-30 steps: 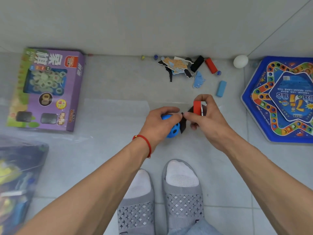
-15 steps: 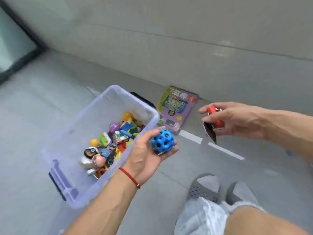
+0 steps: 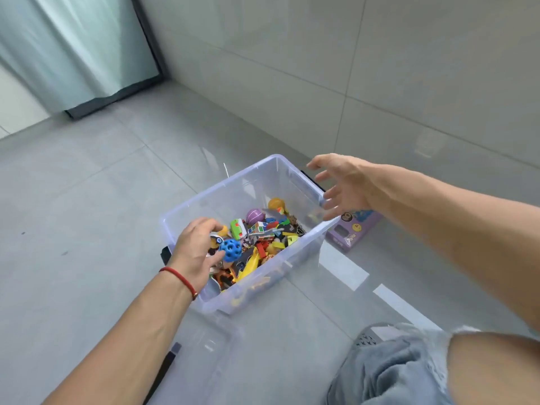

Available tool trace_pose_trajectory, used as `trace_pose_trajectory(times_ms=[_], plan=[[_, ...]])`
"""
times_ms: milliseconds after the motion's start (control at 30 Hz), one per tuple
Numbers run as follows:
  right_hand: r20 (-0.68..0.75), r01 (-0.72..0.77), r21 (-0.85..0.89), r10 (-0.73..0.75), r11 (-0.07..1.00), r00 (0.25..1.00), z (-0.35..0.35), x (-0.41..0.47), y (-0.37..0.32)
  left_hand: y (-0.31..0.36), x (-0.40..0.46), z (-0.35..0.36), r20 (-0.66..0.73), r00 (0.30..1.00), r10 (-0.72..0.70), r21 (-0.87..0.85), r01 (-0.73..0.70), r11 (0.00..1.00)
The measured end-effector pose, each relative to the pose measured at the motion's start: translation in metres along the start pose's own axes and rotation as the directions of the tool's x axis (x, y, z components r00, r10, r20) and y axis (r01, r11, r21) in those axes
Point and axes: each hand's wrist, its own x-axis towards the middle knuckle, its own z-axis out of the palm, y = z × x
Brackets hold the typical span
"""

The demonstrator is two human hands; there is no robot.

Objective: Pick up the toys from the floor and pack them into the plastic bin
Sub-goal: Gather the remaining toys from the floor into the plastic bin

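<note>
Fingers of the left hand [image 3: 196, 250] curve loosely over the near end of the clear plastic bin [image 3: 204, 197], with the holed blue ball [image 3: 230, 250] just off the thumb and fingertips; whether they touch it or it already lies on the pile cannot be told. Beyond those fingertips, the bin holds a heap of small toys: a purple ball [image 3: 255, 216], an orange ball [image 3: 276, 204], a puzzle cube [image 3: 257, 229] and yellow pieces [image 3: 248, 266]. A red string bracelet [image 3: 178, 277] circles the left wrist. Fingers of the right hand [image 3: 344, 185] are spread wide and hold nothing, hovering above the bin's far right corner. Below them, a purple game box [image 3: 352, 229] lies on the grey tiled floor [image 3: 87, 185], just beside the bin's right wall.
</note>
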Motion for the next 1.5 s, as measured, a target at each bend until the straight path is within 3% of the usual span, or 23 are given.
trace_pose_trajectory(times_ms=[167, 367, 467, 600, 633, 767, 867, 933, 1033, 1100, 1200, 1300, 1400, 1500], plan=[[-0.147, 0.039, -0.111, -0.055, 0.993, 0.988, -0.104, -0.026, 0.041, -0.022, -0.010, 0.061, 0.182, 0.981, 0.067, 0.106, -0.087, 0.991], [-0.402, -0.102, 0.031, 0.106, 0.994, 0.909, -0.265, -0.072, 0.165, -0.081, -0.028, 0.192, 0.543, 0.836, -0.077, 0.308, -0.113, 0.945], [-0.560, -0.182, 0.026, 0.166, 0.983, 0.812, -0.334, -0.090, 0.239, -0.120, -0.036, 0.258, 0.629, 0.744, -0.225, 0.451, -0.114, 0.885], [-0.811, -0.357, -0.111, 0.122, 0.928, 0.571, -0.384, -0.086, 0.327, -0.178, -0.033, 0.338, 0.671, 0.670, -0.318, 0.602, -0.242, 0.761], [-0.831, -0.379, -0.113, 0.122, 0.918, 0.543, -0.388, -0.078, 0.346, -0.192, -0.029, 0.358, 0.681, 0.658, -0.323, 0.625, -0.291, 0.724], [-0.803, -0.399, -0.152, 0.122, 0.904, 0.584, -0.398, -0.009, 0.415, -0.246, -0.008, 0.427, 0.713, 0.630, -0.308, 0.661, -0.457, 0.596], [-0.819, -0.389, -0.147, 0.108, 0.909, 0.564, -0.405, 0.047, 0.442, -0.284, 0.010, 0.465, 0.753, 0.596, -0.278, 0.646, -0.591, 0.484], [-0.861, -0.376, -0.146, 0.070, 0.915, 0.504, -0.411, 0.078, 0.449, -0.311, 0.022, 0.482, 0.797, 0.556, -0.238, 0.604, -0.710, 0.363], [-0.919, -0.386, -0.215, -0.052, 0.897, 0.390, -0.416, 0.109, 0.454, -0.344, 0.034, 0.496, 0.907, 0.395, -0.145, 0.414, -0.900, 0.137], [-0.941, -0.408, -0.248, -0.119, 0.879, 0.316, -0.418, 0.121, 0.460, -0.359, 0.039, 0.503, 0.961, 0.262, -0.089, 0.266, -0.963, 0.043], [-0.964, -0.435, -0.205, -0.103, 0.877, 0.246, -0.415, 0.129, 0.470, -0.373, 0.038, 0.517, 0.991, 0.136, -0.015, 0.135, -0.990, -0.049], [-0.966, -0.367, -0.236, -0.178, 0.900, 0.186, -0.417, 0.134, 0.473, -0.379, 0.035, 0.535, 0.999, 0.043, 0.021, 0.046, -0.988, -0.149], [-0.937, -0.256, -0.327, -0.278, 0.910, 0.210, -0.429, 0.134, 0.463, -0.383, 0.035, 0.563, 0.999, -0.028, 0.039, -0.016, -0.962, -0.272], [-0.940, -0.207, -0.316, -0.275, 0.926, 0.204, -0.440, 0.142, 0.446, -0.383, 0.034, 0.595, 0.994, -0.086, 0.064, -0.061, -0.945, -0.321]])
